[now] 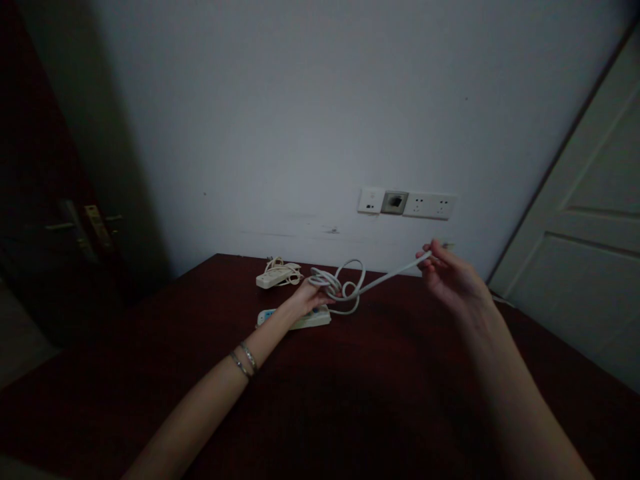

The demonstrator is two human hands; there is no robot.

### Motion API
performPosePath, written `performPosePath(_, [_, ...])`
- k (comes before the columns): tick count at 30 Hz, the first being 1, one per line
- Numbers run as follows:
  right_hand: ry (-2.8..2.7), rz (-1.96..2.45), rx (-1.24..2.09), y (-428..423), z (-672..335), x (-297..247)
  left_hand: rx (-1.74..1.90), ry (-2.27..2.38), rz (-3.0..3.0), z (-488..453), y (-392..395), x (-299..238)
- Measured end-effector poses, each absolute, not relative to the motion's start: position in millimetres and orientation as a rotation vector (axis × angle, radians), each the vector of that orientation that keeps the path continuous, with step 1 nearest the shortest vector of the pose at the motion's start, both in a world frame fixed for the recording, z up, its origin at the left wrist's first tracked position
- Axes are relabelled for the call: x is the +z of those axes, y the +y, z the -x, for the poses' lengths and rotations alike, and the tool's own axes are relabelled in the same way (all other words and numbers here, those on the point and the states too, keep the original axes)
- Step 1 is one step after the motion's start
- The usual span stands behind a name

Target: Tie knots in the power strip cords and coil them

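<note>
A white power cord (393, 274) runs taut between my two hands. Bunched loops of it rest in my left hand (313, 297), whose fingers curl round them. Out to the right and higher, my right hand (445, 270) pinches the cord between thumb and fingers. Beneath my left hand and wrist lies a white power strip (313, 318) on the dark red table, partly hidden by the forearm. One loose loop of cord hangs between the coil and the strip's right end.
Behind my left hand sits a second, smaller power strip (277, 275) with its cord wound about it. Wall sockets (427, 205) are set in the wall above the table (350, 400). A dark door with a handle stands left, a pale panelled door (590, 200) right.
</note>
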State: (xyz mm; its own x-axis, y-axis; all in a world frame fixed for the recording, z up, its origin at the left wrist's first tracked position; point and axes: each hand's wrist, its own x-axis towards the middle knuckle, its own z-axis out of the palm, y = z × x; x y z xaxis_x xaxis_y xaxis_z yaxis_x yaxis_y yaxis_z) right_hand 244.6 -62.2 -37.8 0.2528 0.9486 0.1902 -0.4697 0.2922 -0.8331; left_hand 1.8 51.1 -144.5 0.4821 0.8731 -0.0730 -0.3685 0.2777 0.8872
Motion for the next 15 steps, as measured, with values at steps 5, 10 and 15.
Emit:
performPosePath(5, [-0.657,0.637,0.947,-70,-239,-23,0.999,0.800,-1.221,0,50,-146])
performPosePath(10, [-0.502,0.595,0.917,-68,-248,-24,0.925,0.742,-1.362,8,53,-140])
performPosePath(15, [-0.356,0.546,0.944,-66,-255,-24,0.820,0.595,-1.566,17,48,-129])
